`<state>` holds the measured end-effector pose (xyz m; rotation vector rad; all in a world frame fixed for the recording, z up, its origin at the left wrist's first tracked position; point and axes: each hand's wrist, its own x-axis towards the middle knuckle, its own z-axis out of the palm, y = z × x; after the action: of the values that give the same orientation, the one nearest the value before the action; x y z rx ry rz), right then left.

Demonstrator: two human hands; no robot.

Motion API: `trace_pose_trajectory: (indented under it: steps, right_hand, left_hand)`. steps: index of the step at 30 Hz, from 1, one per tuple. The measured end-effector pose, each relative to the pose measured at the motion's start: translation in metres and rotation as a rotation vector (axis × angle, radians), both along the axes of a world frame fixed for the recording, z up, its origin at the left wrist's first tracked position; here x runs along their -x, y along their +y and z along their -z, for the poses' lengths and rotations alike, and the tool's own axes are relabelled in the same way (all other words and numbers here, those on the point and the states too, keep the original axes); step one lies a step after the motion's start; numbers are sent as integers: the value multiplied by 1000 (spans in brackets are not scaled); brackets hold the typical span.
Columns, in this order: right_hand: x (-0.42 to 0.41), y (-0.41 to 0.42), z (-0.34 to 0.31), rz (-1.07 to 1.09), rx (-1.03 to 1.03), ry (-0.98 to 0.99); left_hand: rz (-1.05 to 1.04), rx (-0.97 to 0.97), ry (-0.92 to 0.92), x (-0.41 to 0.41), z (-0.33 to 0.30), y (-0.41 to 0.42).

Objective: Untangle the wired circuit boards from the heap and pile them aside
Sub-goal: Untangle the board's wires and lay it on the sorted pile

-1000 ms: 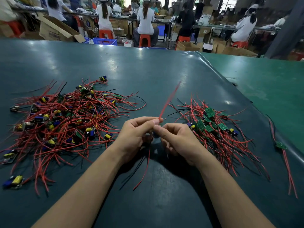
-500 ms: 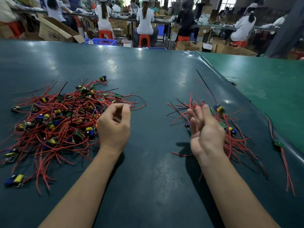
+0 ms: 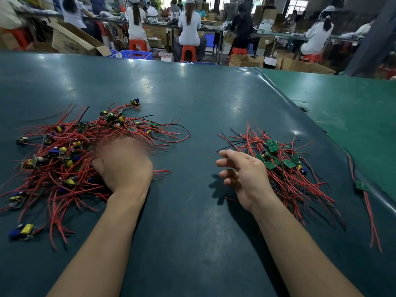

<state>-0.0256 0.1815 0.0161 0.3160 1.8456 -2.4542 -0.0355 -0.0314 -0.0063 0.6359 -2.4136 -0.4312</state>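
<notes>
Fingers of left hand blurred, dug into the tangled heap; can't tell if they grasp a board yet. Step, prob.: picking the next one. Right hand loose-fingered, holding nothing, sorted pile just right of it on worktop. Next: pinch one board, tease wires free w/o dragging neighbours.
</notes>
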Motion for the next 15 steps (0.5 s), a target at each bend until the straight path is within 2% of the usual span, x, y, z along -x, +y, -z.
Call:
trace_pose_trajectory:
  steps: [3, 6, 10, 13, 15]
  right_hand:
    - [0, 1, 1, -20, -26, 0]
    - [-1, 0, 2, -34, -39, 0]
    - [0, -1, 3, -75, -77, 13]
    - [-1, -2, 4, -169, -100, 49]
    - [-4, -7, 7, -291, -97, 125]
  left_hand:
    - [29, -89, 197, -1, -3, -3]
    - [58, -66, 367, -5, -5, -1]
    - [141, -107, 419, -4, -4, 0]
    - [302, 11, 613, -7, -6, 4]
    - [498, 73, 735, -11, -7, 16]
